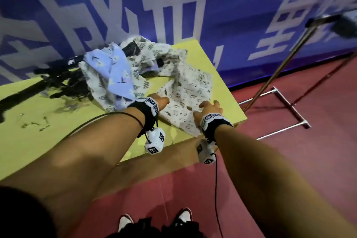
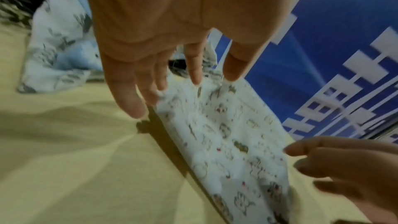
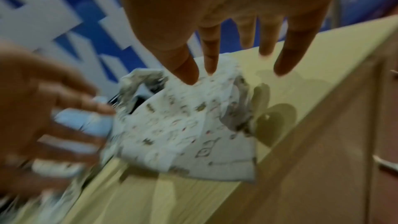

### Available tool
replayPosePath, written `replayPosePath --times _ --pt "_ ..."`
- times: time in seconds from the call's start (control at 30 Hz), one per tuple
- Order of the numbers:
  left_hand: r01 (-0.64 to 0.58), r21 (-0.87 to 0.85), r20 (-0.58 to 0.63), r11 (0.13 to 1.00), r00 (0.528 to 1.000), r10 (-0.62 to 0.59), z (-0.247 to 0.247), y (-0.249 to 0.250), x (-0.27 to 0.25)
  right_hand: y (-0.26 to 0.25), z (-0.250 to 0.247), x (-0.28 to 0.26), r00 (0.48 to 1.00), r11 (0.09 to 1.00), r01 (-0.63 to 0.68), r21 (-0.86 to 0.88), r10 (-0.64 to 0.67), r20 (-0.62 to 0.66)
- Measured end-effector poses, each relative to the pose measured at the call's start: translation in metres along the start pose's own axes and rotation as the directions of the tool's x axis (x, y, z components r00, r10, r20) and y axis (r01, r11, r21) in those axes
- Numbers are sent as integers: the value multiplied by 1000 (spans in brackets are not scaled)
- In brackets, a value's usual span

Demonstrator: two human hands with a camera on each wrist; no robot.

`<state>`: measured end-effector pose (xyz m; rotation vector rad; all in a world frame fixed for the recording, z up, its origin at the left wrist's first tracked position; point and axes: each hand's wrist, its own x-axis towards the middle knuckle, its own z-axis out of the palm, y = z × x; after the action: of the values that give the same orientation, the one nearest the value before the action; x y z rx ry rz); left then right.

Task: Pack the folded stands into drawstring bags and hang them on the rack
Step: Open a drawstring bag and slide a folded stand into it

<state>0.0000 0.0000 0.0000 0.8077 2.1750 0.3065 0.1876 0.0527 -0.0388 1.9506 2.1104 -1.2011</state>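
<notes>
A white drawstring bag [image 1: 185,98] printed with small animals lies flat near the right end of the yellow table [image 1: 58,131]. My left hand [image 1: 161,100] is open at the bag's left edge, its straight fingers [image 2: 129,101] reaching down to the cloth [image 2: 226,142]. My right hand [image 1: 209,106] is open too, fingers spread just above the bag's right side [image 3: 183,134]. Neither hand holds anything. Black folded stands [image 1: 61,81] lie in a heap at the back left of the table.
More bags are piled behind: a blue one [image 1: 116,71] and leaf-printed ones [image 1: 150,52]. The metal rack's pole [image 1: 286,63] and base [image 1: 289,106] stand on the red floor to the right of the table. A blue banner wall lies behind.
</notes>
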Motion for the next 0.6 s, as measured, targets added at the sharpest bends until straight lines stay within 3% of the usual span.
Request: replayPosePath --times 0.13,0.2,0.33,0.43,0.53,0.6 --pt "9 76 140 997 990 -19 32 2 12 19 2 19 994 970 -74 230 52 99" --pt "38 101 152 994 987 -53 41 1 8 20 5 24 993 938 -100 332 71 99" --pt "131 -35 52 991 990 -130 33 -12 33 -2 1 18 979 878 -157 451 78 189" --pt "64 -188 -53 980 996 -75 10 -4 21 -15 4 20 968 864 -177 472 67 240" --pt "23 -311 -17 950 999 -30 -21 11 5 -29 5 23 958 855 -176 488 35 284" --pt "-8 -302 -54 953 999 -8 -48 17 -8 -41 3 23 958 803 -194 564 31 284"
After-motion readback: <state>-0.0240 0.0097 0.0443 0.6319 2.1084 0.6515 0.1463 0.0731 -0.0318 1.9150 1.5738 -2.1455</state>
